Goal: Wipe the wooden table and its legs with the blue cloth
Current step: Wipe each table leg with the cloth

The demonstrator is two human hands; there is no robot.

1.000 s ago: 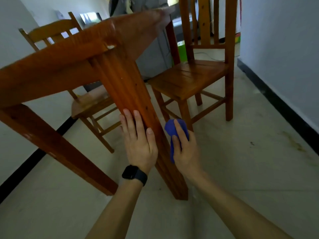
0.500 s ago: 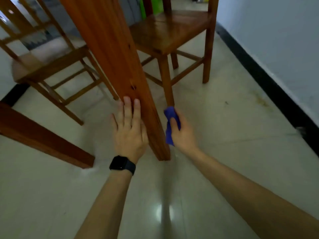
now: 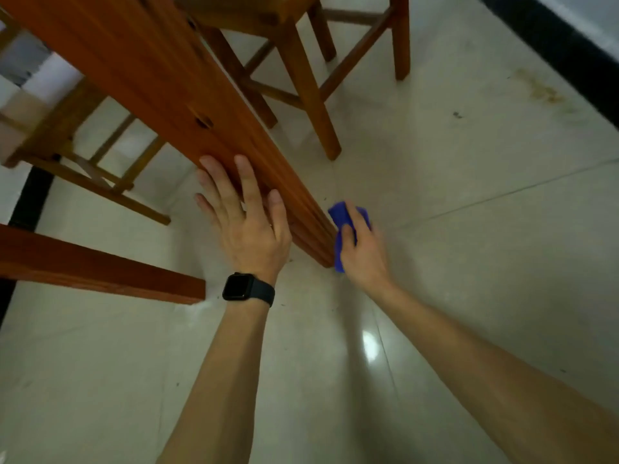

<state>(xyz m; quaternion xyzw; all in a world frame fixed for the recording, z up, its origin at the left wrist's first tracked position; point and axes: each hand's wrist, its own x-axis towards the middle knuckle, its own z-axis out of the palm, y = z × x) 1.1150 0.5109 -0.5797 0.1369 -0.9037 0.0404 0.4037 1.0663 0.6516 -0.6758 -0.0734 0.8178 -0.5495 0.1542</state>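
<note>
Glossy varnished wood table leg (image 3: 174,95); soft blue cloth (image 3: 339,216); shiny tiled floor (image 3: 435,262).

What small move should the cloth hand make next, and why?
Probably slide the crumpled blue cloth up the orange-brown wooden table leg: the right hand presses it at the leg's foot, while the left hand braces the other side.

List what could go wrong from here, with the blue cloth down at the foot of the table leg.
1. The bunched blue cloth in the right hand sits at the foot of the orange-brown wooden table leg, close to the pale glossy tiled floor. It may drag over the dark specks there and smear grit back onto the wood.
2. The left hand only presses flat on the leg, with no grip. A hard wipe could shift the table on the shiny tiles.
</note>
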